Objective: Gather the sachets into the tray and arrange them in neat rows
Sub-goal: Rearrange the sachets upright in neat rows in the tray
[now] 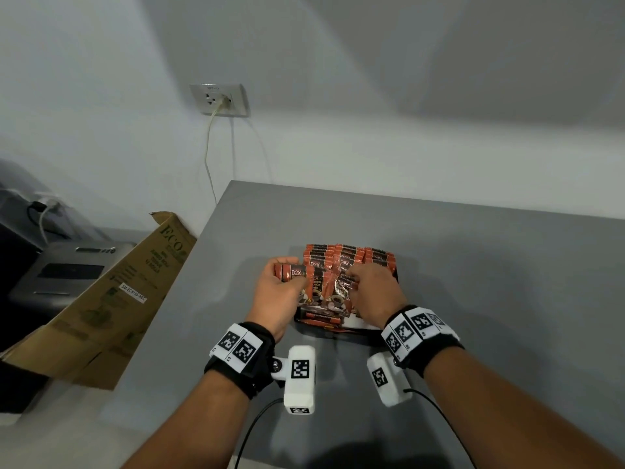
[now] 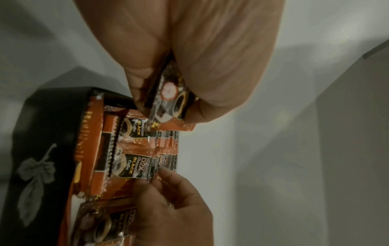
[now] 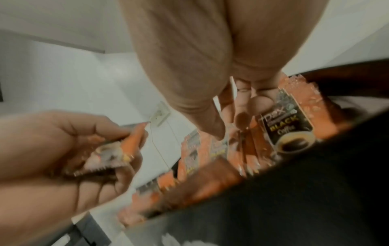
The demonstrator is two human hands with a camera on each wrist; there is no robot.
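My left hand (image 1: 277,292) grips a small stack of sachets (image 1: 293,273) over the tray's (image 1: 351,331) left edge, while my right hand (image 1: 373,292) fingers the standing rows (image 1: 348,257), grip unclear. I risk toppling those rows, or letting slick packets fan out and slide onto the bench (image 1: 490,282).

The left hand (image 2: 210,55) pinches a few orange-and-black foil coffee sachets (image 2: 170,98) just above the black leaf-printed tray (image 2: 42,149); the right hand's (image 2: 168,208) fingers (image 2: 168,176) touch the sachets standing in it
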